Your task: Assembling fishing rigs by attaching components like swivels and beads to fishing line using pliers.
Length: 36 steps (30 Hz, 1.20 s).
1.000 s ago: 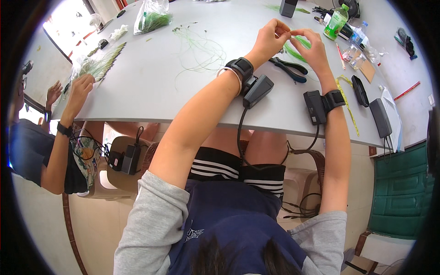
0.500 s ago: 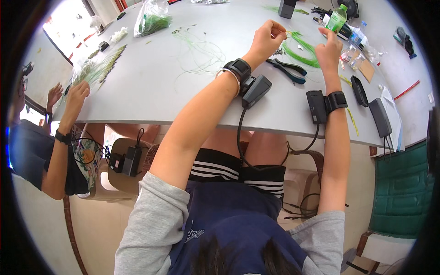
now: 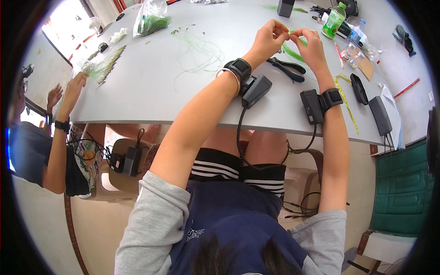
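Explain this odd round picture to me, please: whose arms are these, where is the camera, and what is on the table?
The camera sits on a person's head and looks down, so the picture bends at its rim. The left hand and right hand meet above a grey table, pinching thin green strands between their fingertips. Each wrist wears a black strapped device with a cable. Beside the hands lie pliers, a yellow measuring tape, and a green bottle. At the left, another person's hand touches a feathery green bundle.
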{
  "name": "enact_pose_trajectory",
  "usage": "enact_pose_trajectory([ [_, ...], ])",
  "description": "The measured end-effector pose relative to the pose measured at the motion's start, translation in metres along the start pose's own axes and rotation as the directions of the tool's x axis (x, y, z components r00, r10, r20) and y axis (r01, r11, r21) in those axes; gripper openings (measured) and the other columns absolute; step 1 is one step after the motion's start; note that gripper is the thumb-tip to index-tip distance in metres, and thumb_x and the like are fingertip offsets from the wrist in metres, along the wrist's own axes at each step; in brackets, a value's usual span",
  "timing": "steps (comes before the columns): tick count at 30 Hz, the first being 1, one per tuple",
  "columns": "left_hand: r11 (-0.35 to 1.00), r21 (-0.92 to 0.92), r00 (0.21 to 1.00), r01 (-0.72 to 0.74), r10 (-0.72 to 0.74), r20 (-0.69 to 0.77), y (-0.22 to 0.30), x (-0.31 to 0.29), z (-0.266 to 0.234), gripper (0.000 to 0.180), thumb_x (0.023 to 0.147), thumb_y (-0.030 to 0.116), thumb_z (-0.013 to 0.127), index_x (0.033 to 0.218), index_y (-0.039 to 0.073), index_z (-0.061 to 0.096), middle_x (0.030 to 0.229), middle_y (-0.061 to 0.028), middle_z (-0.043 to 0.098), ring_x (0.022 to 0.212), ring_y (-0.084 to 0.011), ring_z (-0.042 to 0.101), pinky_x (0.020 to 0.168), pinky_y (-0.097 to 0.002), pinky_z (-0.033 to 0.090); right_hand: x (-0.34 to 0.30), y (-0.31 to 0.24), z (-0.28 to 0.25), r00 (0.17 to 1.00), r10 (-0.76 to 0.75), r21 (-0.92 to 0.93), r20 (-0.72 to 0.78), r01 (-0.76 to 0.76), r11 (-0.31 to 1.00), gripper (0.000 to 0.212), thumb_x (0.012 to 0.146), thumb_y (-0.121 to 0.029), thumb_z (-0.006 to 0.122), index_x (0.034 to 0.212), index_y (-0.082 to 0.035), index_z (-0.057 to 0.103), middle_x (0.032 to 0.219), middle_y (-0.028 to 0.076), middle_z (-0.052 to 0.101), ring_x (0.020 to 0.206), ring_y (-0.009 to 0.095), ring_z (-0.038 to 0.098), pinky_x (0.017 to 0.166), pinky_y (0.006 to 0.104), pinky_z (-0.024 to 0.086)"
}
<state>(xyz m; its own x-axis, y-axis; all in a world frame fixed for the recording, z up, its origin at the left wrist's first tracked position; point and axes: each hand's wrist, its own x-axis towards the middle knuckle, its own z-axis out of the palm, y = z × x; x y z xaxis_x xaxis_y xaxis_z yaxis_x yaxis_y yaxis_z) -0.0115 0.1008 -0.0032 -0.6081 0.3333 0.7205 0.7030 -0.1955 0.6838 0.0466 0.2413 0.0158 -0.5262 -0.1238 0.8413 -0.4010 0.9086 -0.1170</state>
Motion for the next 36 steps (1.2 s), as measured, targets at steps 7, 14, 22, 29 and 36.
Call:
enact_pose_trajectory([
  [7, 0.999, 0.044, 0.998, -0.017, 0.019, -0.061, -0.006, 0.002, -0.005, 0.012, 0.079, 0.006, 0.055, 0.088, -0.001, 0.051, 0.079, -0.0095, 0.059, 0.077, -0.0152, 0.061, 0.065, -0.0239, 0.048, -0.002, 0.018, -0.008, 0.997, 0.078, -0.074, 0.008, -0.077, 0.994, 0.011, 0.076, -0.019, 0.060, 0.081, -0.009, 0.061, 0.081, 0.005, 0.061, 0.087, 0.025, 0.051, 0.078, 0.0346, 0.039],
  [14, 0.999, 0.020, 0.998, 0.034, -0.033, -0.045, -0.006, 0.000, -0.007, 0.011, 0.079, 0.006, 0.055, 0.088, -0.001, 0.051, 0.080, -0.0090, 0.060, 0.078, -0.0154, 0.062, 0.066, -0.0239, 0.048, 0.006, -0.003, -0.013, 0.992, -0.120, -0.063, -0.023, 0.119, 0.991, 0.016, 0.069, -0.009, 0.060, 0.085, -0.011, 0.060, 0.092, 0.003, 0.057, 0.091, 0.022, 0.047, 0.081, 0.0330, 0.037],
  [22, 0.999, 0.049, 1.000, -0.014, 0.014, -0.003, -0.006, 0.000, -0.004, 0.012, 0.079, 0.006, 0.056, 0.088, 0.000, 0.051, 0.080, -0.0087, 0.060, 0.076, -0.0135, 0.060, 0.065, -0.0236, 0.048, -0.001, -0.004, 0.000, 0.999, -0.030, -0.043, 0.033, 0.032, 0.999, 0.010, 0.070, -0.013, 0.064, 0.078, -0.011, 0.060, 0.081, 0.001, 0.058, 0.084, 0.023, 0.050, 0.077, 0.0335, 0.039],
  [29, 0.999, 0.024, 0.999, 0.033, -0.033, -0.012, -0.012, 0.001, -0.005, 0.011, 0.080, 0.007, 0.055, 0.087, 0.001, 0.051, 0.080, -0.0079, 0.060, 0.077, -0.0147, 0.062, 0.062, -0.0234, 0.047, -0.008, 0.030, -0.004, 0.997, 0.070, -0.153, 0.016, -0.066, 0.986, 0.009, 0.072, -0.014, 0.062, 0.080, -0.012, 0.060, 0.086, -0.002, 0.059, 0.086, 0.022, 0.050, 0.077, 0.0343, 0.038],
  [36, 0.998, 0.020, 0.998, 0.055, -0.055, -0.007, -0.015, -0.001, -0.008, 0.011, 0.080, 0.008, 0.056, 0.087, 0.001, 0.051, 0.079, -0.0078, 0.060, 0.077, -0.0136, 0.062, 0.060, -0.0221, 0.047, 0.001, 0.010, -0.006, 0.991, -0.096, -0.064, -0.092, 0.090, 0.994, 0.014, 0.073, -0.014, 0.061, 0.087, -0.016, 0.063, 0.094, 0.000, 0.058, 0.091, 0.021, 0.049, 0.081, 0.0333, 0.036],
])
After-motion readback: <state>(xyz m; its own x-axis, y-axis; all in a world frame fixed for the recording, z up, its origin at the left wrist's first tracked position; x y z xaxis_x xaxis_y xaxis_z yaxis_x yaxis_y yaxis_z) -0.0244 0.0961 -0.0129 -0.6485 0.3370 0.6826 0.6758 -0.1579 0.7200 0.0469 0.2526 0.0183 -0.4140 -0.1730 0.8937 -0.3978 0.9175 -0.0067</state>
